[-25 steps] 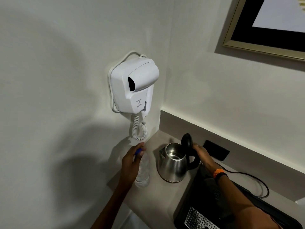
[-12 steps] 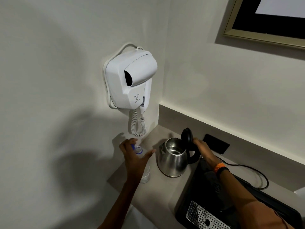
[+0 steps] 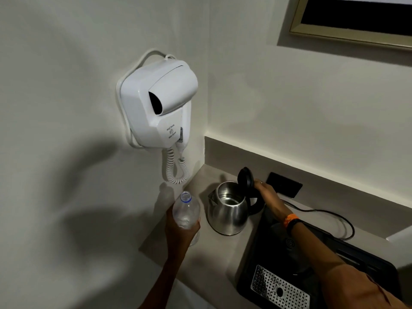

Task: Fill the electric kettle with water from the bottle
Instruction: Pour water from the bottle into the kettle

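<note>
A steel electric kettle (image 3: 227,212) stands on the beige counter (image 3: 214,253) with its black lid (image 3: 245,180) tipped up and its mouth open. My right hand (image 3: 266,192) rests on the kettle's black handle just behind the lid. My left hand (image 3: 181,228) is wrapped around the lower part of a clear plastic water bottle (image 3: 186,209), lifted and leaning a little, just left of the kettle. The bottle's neck has a blue ring and no cap on it.
A white wall-mounted hair dryer (image 3: 156,105) with a coiled cord (image 3: 176,168) hangs above the bottle. A black tray with a perforated metal drip grate (image 3: 276,288) lies to the right. A black wall socket (image 3: 284,185) and cable (image 3: 330,214) sit behind the kettle.
My left hand has gone from the blue cap down to the bottle's body and raised it; the cap is off the neck now. My right hand stays on the kettle handle.
</note>
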The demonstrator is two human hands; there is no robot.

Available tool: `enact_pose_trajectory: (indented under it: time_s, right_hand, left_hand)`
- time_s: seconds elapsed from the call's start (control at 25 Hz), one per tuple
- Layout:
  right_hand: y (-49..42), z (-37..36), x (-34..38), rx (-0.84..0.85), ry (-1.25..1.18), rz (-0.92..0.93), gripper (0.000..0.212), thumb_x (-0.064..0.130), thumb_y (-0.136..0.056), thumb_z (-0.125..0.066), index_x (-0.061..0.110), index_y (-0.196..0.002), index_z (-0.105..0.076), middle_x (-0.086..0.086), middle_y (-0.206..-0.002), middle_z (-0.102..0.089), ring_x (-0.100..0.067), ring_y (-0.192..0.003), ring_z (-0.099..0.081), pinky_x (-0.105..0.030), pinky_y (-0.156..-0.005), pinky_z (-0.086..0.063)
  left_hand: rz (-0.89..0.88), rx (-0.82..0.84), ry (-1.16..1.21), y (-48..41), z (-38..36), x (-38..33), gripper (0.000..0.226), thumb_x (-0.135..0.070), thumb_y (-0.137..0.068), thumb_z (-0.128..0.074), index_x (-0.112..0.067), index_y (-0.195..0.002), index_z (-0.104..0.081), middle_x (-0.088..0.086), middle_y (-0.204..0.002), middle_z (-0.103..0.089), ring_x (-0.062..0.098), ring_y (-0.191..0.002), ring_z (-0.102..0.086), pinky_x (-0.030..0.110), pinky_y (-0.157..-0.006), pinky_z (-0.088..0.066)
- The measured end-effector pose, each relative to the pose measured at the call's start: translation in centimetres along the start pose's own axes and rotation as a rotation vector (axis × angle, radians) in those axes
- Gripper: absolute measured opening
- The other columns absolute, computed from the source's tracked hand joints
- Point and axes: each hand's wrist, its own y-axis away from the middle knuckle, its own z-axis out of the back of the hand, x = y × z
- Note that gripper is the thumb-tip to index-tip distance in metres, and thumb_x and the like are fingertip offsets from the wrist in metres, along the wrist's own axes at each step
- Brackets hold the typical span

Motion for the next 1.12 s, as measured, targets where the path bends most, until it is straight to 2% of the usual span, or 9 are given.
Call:
enact_pose_trajectory:
  time_s: [0.08,0.16,0.28,0.36,0.52,0.68,0.88,1.04,1.12]
  right_hand:
    - [0.2,-0.1,0.2,-0.008,0.002,-0.002,0.029,0.046,-0.092,-0.049,0.036,-0.094,-0.076,0.016,-0.094,-0.077,0.0,-0.088,-0.072,-0.017,-0.066,-0.052]
    - [0.3,-0.1,0.2,-0.012,-0.008,0.0,0.029,0.042,-0.095,-0.048,0.033,-0.098,-0.076,0.011,-0.097,-0.077,-0.001,-0.089,-0.072,-0.018,-0.071,-0.051]
    - [0.4,-0.2,0.4,-0.01,-0.029,-0.002,0.027,0.035,-0.098,-0.048,0.028,-0.103,-0.074,0.004,-0.105,-0.075,-0.009,-0.097,-0.071,-0.024,-0.079,-0.049]
    - [0.5,-0.3,0.7,-0.013,-0.034,0.002,0.026,0.033,-0.1,-0.048,0.029,-0.103,-0.074,0.005,-0.106,-0.074,-0.009,-0.097,-0.07,-0.024,-0.081,-0.049]
    - [0.8,-0.3,0.9,-0.015,-0.043,0.028,0.028,0.029,-0.101,-0.047,0.023,-0.108,-0.074,0.004,-0.107,-0.074,-0.008,-0.097,-0.069,-0.017,-0.08,-0.049]
    - [0.9,-0.3,1.0,-0.028,-0.06,0.005,0.029,0.029,-0.101,-0.048,0.02,-0.113,-0.073,-0.001,-0.111,-0.073,-0.013,-0.101,-0.068,-0.02,-0.082,-0.047]
    - [1.1,-0.4,1.1,-0.038,-0.088,0.002,0.029,0.029,-0.1,-0.05,0.02,-0.113,-0.073,-0.003,-0.114,-0.073,-0.018,-0.106,-0.068,-0.026,-0.087,-0.05]
    - [1.1,-0.3,1.0,-0.018,-0.076,-0.002,0.03,0.032,-0.101,-0.048,0.019,-0.115,-0.072,-0.005,-0.117,-0.072,-0.022,-0.109,-0.067,-0.036,-0.099,-0.05]
    - [1.1,-0.3,1.1,-0.014,-0.073,0.002,0.031,0.03,-0.102,-0.047,0.017,-0.116,-0.071,-0.007,-0.118,-0.071,-0.023,-0.11,-0.067,-0.036,-0.099,-0.049]
  left_hand:
    - [-0.087,0.089,-0.036,-1.0,0.2,-1.7,0.085,-0.019,-0.056,-0.093,-0.051,-0.12,-0.046,-0.018,-0.112,-0.063,-0.005,-0.103,-0.061,0.015,-0.087,-0.046]
    - [-0.172,0.21,-0.156,-2.2,0.8,-3.7,0.088,-0.027,-0.057,-0.089,-0.052,-0.126,-0.041,-0.023,-0.117,-0.058,-0.011,-0.1,-0.056,0.015,-0.085,-0.046]
    - [-0.302,0.459,-0.503,-4.4,1.7,-7.0,0.098,-0.044,-0.055,-0.078,-0.045,-0.139,-0.028,-0.007,-0.129,-0.056,0.019,-0.103,-0.066,0.038,-0.084,-0.055]
    - [-0.399,0.592,-0.773,-5.7,2.2,-9.0,0.105,-0.05,-0.053,-0.073,-0.045,-0.143,-0.019,-0.001,-0.126,-0.055,0.028,-0.098,-0.068,0.038,-0.077,-0.054]
    - [-0.643,0.614,-1.088,-7.4,2.7,-11.5,0.108,-0.057,-0.05,-0.072,-0.035,-0.145,-0.025,0.003,-0.115,-0.061,0.028,-0.089,-0.069,0.032,-0.066,-0.049]
    - [-0.829,0.665,-1.28,-8.0,2.8,-12.6,0.108,-0.058,-0.051,-0.075,-0.031,-0.144,-0.028,0.007,-0.115,-0.064,0.029,-0.086,-0.069,0.035,-0.07,-0.053]
    - [-0.901,0.688,-1.379,-7.4,2.4,-13.7,0.102,-0.051,-0.06,-0.077,-0.028,-0.146,-0.027,0.009,-0.12,-0.062,0.029,-0.088,-0.067,0.034,-0.069,-0.048]
    - [-0.895,0.68,-1.406,-7.0,1.9,-14.2,0.099,-0.048,-0.06,-0.078,-0.028,-0.143,-0.028,0.009,-0.118,-0.061,0.029,-0.088,-0.066,0.033,-0.066,-0.041]
    - [-0.884,0.683,-1.407,-6.9,1.9,-14.1,0.098,-0.047,-0.06,-0.078,-0.028,-0.142,-0.029,0.009,-0.117,-0.061,0.029,-0.087,-0.065,0.032,-0.065,-0.038]
